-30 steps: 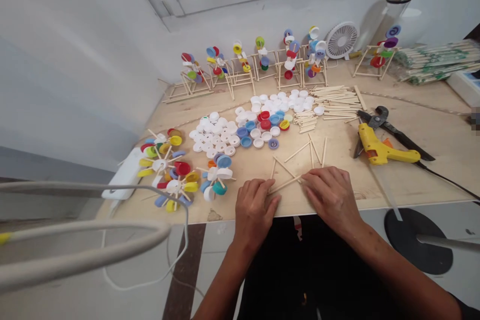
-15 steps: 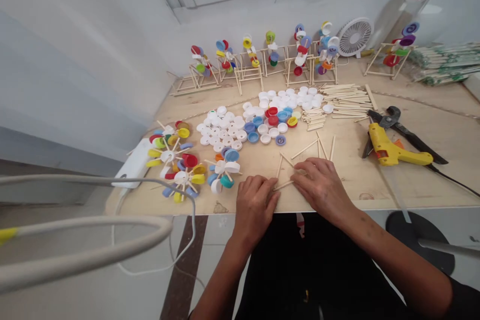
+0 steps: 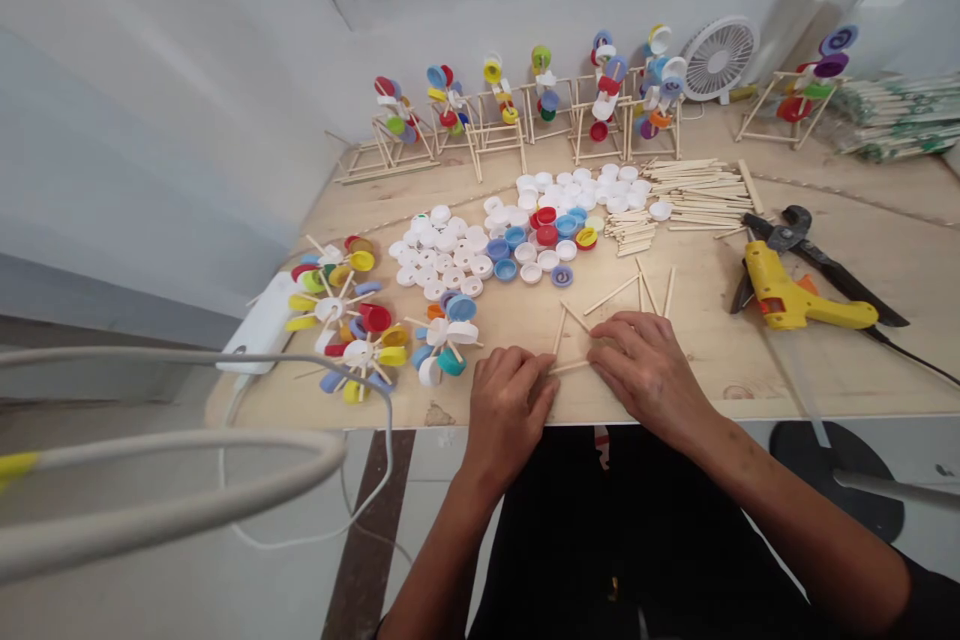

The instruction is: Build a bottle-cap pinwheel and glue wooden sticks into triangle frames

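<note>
Thin wooden sticks form a small triangle on the table in front of me. My left hand (image 3: 511, 398), fingers curled, pinches the lower left corner, where the bottom stick (image 3: 571, 366) meets the left stick (image 3: 559, 332). At the opposite end, my right hand (image 3: 651, 368) has its fingers closed on the bottom stick and covers that corner. A third stick (image 3: 574, 316) slopes from the top down toward the right fingertips. Just beyond my right hand lie several loose sticks (image 3: 612, 294).
A yellow glue gun (image 3: 802, 292) rests by black-handled cutters (image 3: 840, 270) on the right. White bottle caps (image 3: 442, 250), coloured caps (image 3: 547, 235) and a stick pile (image 3: 701, 195) lie farther back. Cap wheels (image 3: 450, 332) sit left; stick frames (image 3: 495, 142) line the wall. A cable (image 3: 388, 460) loops at left.
My view has shifted slightly. Both hands stay at the triangle in nearly the same pose, and the sticks keep their arrangement.
</note>
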`<action>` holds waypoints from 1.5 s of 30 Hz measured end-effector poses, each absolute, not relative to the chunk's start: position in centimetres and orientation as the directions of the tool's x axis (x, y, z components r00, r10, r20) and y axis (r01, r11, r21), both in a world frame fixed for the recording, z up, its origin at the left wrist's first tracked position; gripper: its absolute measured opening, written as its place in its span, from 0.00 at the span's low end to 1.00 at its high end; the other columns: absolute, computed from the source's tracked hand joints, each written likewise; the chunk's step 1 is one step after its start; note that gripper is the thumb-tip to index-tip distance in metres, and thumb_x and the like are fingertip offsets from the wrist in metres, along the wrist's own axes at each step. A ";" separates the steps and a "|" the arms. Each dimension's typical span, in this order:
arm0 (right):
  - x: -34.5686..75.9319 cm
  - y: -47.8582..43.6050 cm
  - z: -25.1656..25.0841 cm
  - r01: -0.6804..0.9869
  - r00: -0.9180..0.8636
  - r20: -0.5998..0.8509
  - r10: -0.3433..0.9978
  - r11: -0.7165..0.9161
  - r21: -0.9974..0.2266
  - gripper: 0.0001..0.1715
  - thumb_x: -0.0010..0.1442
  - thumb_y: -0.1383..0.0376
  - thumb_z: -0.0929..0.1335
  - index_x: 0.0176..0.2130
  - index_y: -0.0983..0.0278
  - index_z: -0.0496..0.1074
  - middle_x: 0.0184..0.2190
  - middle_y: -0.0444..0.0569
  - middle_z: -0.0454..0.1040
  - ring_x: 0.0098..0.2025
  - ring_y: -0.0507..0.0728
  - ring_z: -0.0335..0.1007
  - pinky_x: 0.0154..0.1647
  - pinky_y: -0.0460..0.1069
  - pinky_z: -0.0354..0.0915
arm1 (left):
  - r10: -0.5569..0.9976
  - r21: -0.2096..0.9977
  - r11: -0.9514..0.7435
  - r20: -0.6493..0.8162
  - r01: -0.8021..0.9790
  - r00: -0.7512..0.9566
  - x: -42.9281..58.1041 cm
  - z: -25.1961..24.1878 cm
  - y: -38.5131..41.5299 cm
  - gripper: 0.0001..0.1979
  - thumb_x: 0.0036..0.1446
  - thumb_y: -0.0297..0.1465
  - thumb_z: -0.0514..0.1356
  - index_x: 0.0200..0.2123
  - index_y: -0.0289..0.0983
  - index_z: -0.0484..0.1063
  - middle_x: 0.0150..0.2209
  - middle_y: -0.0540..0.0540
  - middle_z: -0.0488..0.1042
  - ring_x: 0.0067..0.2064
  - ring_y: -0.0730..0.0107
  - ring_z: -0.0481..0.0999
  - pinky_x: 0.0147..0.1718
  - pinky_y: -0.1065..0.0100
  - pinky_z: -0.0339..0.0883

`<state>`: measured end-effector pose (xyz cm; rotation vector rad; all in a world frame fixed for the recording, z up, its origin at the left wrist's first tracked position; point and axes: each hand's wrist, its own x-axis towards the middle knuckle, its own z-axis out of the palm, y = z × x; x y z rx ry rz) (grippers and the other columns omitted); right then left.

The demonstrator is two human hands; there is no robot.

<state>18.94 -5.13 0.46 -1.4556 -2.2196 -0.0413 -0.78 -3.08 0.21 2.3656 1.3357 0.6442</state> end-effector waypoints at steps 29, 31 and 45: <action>21.3 -5.4 0.8 0.865 -0.316 0.356 0.879 0.421 -0.272 0.08 0.61 0.66 0.64 0.37 0.63 0.73 0.46 0.52 0.71 0.53 0.62 0.58 0.51 0.58 0.55 | 0.851 0.502 -0.524 0.333 0.688 0.405 -0.3 -0.6 -2.9 0.08 0.59 0.30 0.55 0.35 0.40 0.76 0.30 0.47 0.70 0.34 0.66 0.66 0.35 0.63 0.57; 21.4 -5.4 0.7 0.856 -0.313 0.351 0.883 0.423 -0.299 0.08 0.61 0.66 0.64 0.39 0.62 0.73 0.45 0.52 0.71 0.53 0.61 0.58 0.51 0.58 0.55 | 0.852 0.502 -0.523 0.336 0.689 0.401 -0.3 -0.7 -2.9 0.08 0.59 0.30 0.56 0.35 0.40 0.76 0.29 0.47 0.70 0.34 0.65 0.66 0.35 0.63 0.56; 21.7 -5.3 0.7 0.838 -0.294 0.301 0.907 0.396 -0.376 0.11 0.61 0.67 0.64 0.44 0.61 0.70 0.42 0.50 0.72 0.49 0.59 0.62 0.50 0.57 0.55 | 0.847 0.501 -0.529 0.355 0.685 0.395 -0.1 -0.6 -2.9 0.09 0.58 0.30 0.55 0.34 0.40 0.76 0.28 0.47 0.69 0.33 0.65 0.66 0.35 0.62 0.56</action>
